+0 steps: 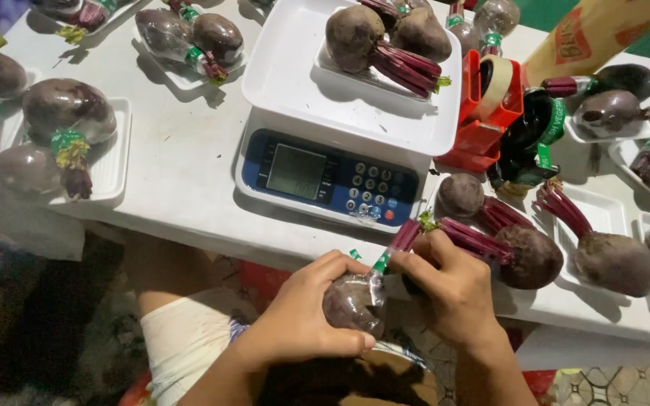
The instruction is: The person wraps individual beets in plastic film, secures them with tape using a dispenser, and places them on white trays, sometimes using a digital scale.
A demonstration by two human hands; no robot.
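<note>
My left hand (299,312) grips a beetroot wrapped in clear film (353,303), held low in front of the white table's (182,165) near edge. My right hand (449,289) pinches the red stems at the beetroot's neck, where a strip of green tape (380,262) binds the film. Just behind my right hand lie bare beetroots with red stems (524,256) on the table. A white and blue digital scale (332,177) stands behind my hands, with a white tray of two beetroots (385,37) on its pan.
Wrapped beetroots on white foam trays (65,131) lie at the left and back. A red tape dispenser (490,105) with green tape stands right of the scale. More beetroots and trays (615,259) fill the right side. My lap and a patterned floor show below the table.
</note>
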